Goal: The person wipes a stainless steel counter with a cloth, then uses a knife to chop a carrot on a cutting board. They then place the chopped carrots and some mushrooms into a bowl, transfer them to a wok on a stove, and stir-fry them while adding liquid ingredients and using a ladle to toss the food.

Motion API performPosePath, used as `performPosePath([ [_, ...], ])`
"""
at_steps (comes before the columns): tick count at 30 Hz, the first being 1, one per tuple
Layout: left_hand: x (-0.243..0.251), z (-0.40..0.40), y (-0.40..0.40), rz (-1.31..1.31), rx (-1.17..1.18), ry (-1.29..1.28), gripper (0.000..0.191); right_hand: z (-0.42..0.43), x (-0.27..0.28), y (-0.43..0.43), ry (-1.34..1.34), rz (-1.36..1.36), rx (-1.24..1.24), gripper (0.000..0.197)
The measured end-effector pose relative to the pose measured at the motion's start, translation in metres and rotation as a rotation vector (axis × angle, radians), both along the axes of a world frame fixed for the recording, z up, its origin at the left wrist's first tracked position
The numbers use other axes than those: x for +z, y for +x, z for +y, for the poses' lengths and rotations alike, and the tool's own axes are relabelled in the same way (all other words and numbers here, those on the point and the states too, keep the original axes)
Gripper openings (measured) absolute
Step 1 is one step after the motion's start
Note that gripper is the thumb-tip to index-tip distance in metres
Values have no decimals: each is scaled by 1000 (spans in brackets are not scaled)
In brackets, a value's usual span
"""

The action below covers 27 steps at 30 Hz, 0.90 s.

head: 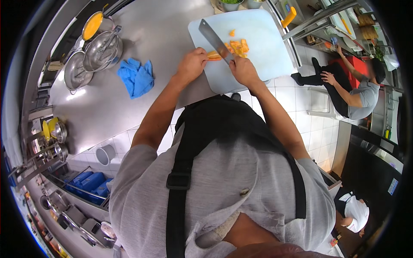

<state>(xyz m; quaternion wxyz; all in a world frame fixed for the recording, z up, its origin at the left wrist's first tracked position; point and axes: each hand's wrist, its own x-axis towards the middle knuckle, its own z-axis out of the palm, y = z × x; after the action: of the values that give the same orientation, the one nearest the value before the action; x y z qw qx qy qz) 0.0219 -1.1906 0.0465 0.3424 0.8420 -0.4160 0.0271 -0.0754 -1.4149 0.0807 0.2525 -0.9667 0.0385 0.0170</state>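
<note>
A pale blue-white cutting board (pixel 267 42) lies on the steel worktop before me. My right hand (pixel 244 70) grips a broad-bladed kitchen knife (pixel 211 35), whose blade slants across the board to the upper left. At the board's left edge, my left hand (pixel 193 64) holds the end of some orange vegetable strips (pixel 213 56) beside the blade. Cut orange vegetable pieces (pixel 239 47) are heaped on the far side of the knife. One small orange piece (pixel 232 32) sits apart, higher on the board. The knife's handle is mostly hidden by my fingers.
On the steel worktop (pixel 161 32) lies a crumpled blue cloth (pixel 136 77). Metal strainers (pixel 102 53) and a pot of yellow-orange contents (pixel 93 25) stand at its left. A bowl of chopped greens (pixel 229 2) is beyond the board. To the right, a person (pixel 361 93) sits on a white stool.
</note>
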Motion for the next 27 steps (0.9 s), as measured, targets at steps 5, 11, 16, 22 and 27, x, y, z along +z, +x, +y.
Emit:
performPosePath([
  [5,-1,-12,-35,133,171,-29,11,13,28,-8,120,-60,-73,32],
  [11,-6,-24,-36,161,167,-70,10,25,-5,-9,53,11,-117,28],
  [16,-9,-6,-14,55,66,-117,7,16,24,-10,39,15,-78,27],
  [22,-1,-5,-8,56,11,-48,6,16,3,-4,0,25,54,29],
  [27,2,-10,-26,116,97,-24,9,10,4,-5,58,-54,19,31],
])
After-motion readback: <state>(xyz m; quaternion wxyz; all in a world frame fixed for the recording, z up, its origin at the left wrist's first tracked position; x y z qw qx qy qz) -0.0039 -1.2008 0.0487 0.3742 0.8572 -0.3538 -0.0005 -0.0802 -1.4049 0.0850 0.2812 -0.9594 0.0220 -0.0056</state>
